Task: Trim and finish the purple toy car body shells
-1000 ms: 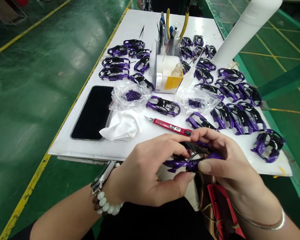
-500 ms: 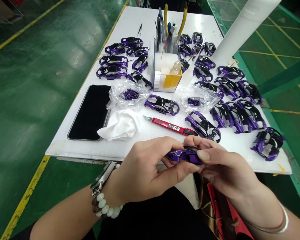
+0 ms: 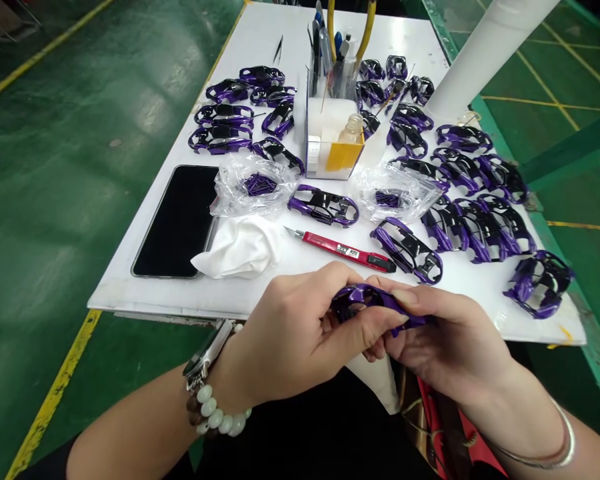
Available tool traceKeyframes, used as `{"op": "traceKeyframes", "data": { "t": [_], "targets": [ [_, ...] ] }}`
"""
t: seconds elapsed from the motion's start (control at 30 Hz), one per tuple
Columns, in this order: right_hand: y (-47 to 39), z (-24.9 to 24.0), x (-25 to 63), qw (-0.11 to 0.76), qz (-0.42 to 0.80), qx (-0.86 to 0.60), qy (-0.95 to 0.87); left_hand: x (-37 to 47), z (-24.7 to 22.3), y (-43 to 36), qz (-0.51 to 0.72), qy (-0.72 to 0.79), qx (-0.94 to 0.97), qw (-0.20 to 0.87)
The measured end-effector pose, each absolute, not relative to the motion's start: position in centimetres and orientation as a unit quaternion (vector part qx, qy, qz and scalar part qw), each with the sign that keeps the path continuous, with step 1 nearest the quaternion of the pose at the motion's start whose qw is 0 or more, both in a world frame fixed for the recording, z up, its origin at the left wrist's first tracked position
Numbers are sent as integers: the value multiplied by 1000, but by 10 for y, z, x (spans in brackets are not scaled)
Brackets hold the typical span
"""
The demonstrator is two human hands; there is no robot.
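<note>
Between my two hands, just over the table's near edge, is a purple toy car body shell [image 3: 367,299] with window openings. My left hand [image 3: 310,327] pinches its left end, thumb along the near side. My right hand [image 3: 445,327] grips the right end with its thumb on top; fingers of both hands hide much of the shell. Beyond them lies a red craft knife [image 3: 340,251], blade to the left. Another black and purple car shell [image 3: 407,250] rests right of the knife, and one more car shell [image 3: 324,205] sits behind it.
A black phone [image 3: 177,223] and a crumpled white cloth [image 3: 240,247] lie left. Two plastic bags [image 3: 230,190] hold small purple parts. A tool holder [image 3: 330,160] with pliers and a bottle stands mid-table. Several shells [image 3: 225,115] line both sides; a white post [image 3: 490,60] rises right.
The car shell has been tilted in my hands, so more of its openings show. My right thumb has moved up slightly. The view has shifted a little.
</note>
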State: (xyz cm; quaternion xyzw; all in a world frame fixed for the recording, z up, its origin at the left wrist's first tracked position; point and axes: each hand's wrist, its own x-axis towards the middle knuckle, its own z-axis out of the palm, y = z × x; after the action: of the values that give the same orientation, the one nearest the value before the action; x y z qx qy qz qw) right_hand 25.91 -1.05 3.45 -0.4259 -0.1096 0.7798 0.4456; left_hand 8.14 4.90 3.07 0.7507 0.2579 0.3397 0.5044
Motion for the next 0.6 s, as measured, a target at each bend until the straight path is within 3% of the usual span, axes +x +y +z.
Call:
{"op": "traceKeyframes", "data": {
  "t": [0.17,0.33,0.47,0.6],
  "targets": [
    [-13,31,268,466,659,-491,-327,74,29,59,340,190,773,501],
    [-14,28,277,384,330,-554,-661,65,26,67,346,190,832,390],
    [-13,33,278,337,54,-483,-806,61,22,67,359,221,866,269],
    [-14,34,277,262,-21,-412,-873,60,22,64,344,230,889,198]
  ]
}}
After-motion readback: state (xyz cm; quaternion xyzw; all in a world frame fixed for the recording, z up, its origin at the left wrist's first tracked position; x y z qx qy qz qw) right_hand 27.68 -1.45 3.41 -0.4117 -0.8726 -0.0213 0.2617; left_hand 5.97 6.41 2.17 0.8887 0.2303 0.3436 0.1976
